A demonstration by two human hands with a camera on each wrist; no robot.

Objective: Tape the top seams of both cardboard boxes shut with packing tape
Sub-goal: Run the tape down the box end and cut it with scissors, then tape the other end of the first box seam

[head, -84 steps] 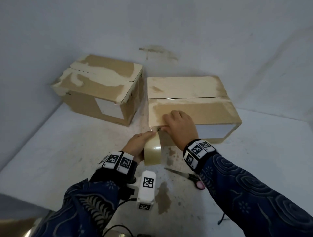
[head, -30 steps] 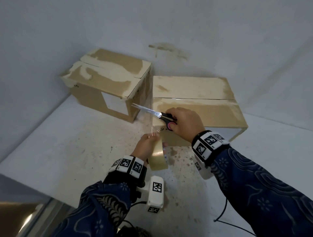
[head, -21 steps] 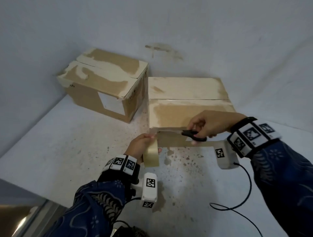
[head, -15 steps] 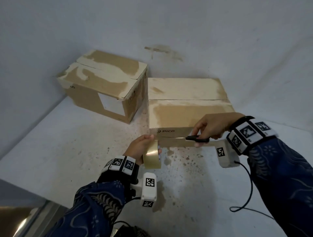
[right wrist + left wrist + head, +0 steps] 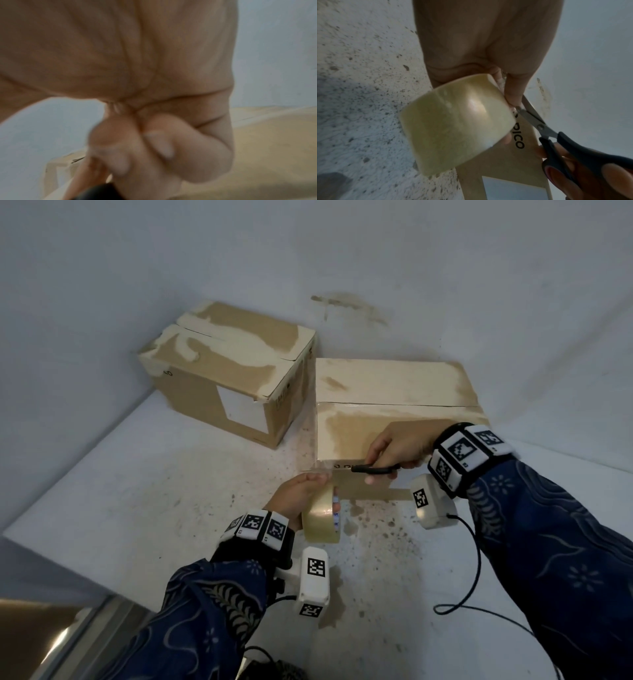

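Two cardboard boxes stand on the white table: a left box (image 5: 226,371) near the corner and a right box (image 5: 387,402) whose top seam shines with clear tape. My left hand (image 5: 298,494) grips the tape roll (image 5: 322,517) just below the right box's front left corner, and the roll (image 5: 453,125) fills the left wrist view. My right hand (image 5: 397,450) holds black-handled scissors (image 5: 373,469) at that box's front edge. The blades of the scissors (image 5: 532,116) point at the strip beside my left thumb. The right wrist view shows curled fingers (image 5: 154,146), blurred.
The speckled white table (image 5: 171,491) meets grey walls behind and to the left of the boxes. A black cable (image 5: 476,570) hangs from my right wrist camera over the table. The table's near left edge (image 5: 51,556) drops off.
My right hand has left the box front, picked up the scissors from the table, swung round to the right and brought the blades to the tape at the box's front edge. My left hand kept the roll.
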